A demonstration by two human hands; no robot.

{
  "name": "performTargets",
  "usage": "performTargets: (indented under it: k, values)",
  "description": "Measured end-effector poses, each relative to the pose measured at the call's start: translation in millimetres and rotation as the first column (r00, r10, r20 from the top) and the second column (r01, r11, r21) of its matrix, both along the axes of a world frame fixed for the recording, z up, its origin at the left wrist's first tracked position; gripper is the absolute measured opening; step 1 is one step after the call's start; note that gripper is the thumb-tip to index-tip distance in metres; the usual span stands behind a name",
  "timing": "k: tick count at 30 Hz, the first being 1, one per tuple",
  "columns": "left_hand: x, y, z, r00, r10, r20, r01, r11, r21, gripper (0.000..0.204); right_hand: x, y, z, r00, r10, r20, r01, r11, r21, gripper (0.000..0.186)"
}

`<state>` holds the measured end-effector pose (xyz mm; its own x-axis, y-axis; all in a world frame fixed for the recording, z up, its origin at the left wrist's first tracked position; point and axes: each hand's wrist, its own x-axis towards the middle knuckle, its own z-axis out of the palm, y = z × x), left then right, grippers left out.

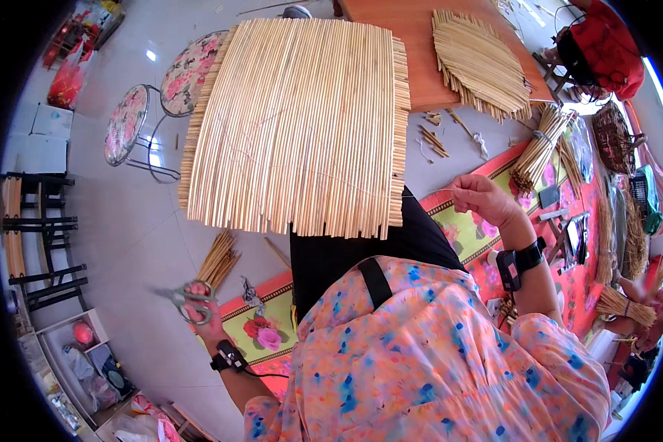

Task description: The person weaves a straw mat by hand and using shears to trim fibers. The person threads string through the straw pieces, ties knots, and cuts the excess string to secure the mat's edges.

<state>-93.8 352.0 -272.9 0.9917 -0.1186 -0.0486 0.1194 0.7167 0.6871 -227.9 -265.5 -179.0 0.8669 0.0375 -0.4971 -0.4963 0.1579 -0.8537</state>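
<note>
A large mat of pale straw sticks (295,110) with uneven ends lies over my legs, a thin thread (420,196) trailing across its lower part. My right hand (479,199) is beside the mat's right edge, thumb and finger pinched on the thread. At the lower left, my left hand (199,308) grips green-handled scissors (183,296) with blades pointing left, away from the mat. A loose bundle of short sticks (215,265) lies on the floor just above that hand.
A wooden table (381,13) holds an oval straw piece (479,62). Stools (125,125), a stick bundle (538,147), baskets (613,136), a floral floor mat (457,221) and storage boxes (70,342) surround me. Another person (652,298) is at the far right beside straw.
</note>
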Motion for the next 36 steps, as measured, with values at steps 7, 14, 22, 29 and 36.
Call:
performTargets:
  k: [7, 14, 22, 29, 36]
  values:
    - [19.7, -219.8, 146.6, 0.7, -0.712, -0.051, 0.519, 0.459, 0.721, 0.036, 0.0, 1.0, 12.3, 0.973, -0.223, -0.062, 0.232, 0.94, 0.249, 0.018]
    - [-5.0, -342.0, 148.0, 0.22, -0.975, -0.017, -0.145, -0.05, 0.988, 0.027, -10.1, -5.6, 21.0, 0.978, -0.197, -0.069, 0.205, 0.842, 0.499, 0.022]
    - [-2.1, -371.7, 134.1, 0.205, -0.976, -0.07, -0.136, -0.1, 0.986, 0.023, -19.4, -10.7, 15.0, 0.982, -0.189, -0.009, 0.156, 0.783, 0.602, 0.023]
    - [-2.1, -377.6, 131.6, 0.155, -0.986, -0.053, -0.083, -0.067, 0.994, 0.02, -20.8, -10.9, 9.3, 0.969, -0.242, 0.048, 0.153, 0.741, 0.654, 0.024]
    - [-6.3, -382.3, 120.6, 0.161, -0.984, -0.082, 0.166, -0.055, 0.985, 0.03, -30.3, -13.4, 2.5, 0.968, -0.25, -0.035, 0.244, 0.891, 0.383, 0.025]
